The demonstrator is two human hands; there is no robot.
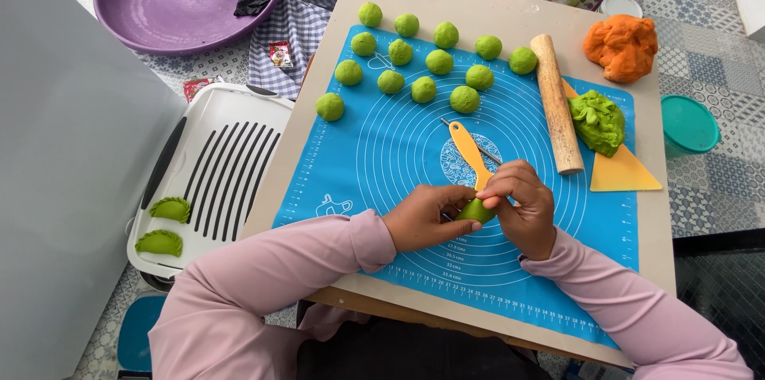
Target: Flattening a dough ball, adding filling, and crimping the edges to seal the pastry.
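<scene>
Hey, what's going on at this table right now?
A person in pink sleeves is pinching a small green dough piece between the left hand and right hand, over a blue baking mat. Green dough balls sit in rows at the mat's far side, beside a wooden rolling pin and an orange dough lump. Two folded green dumplings lie on a white tray to the left.
</scene>
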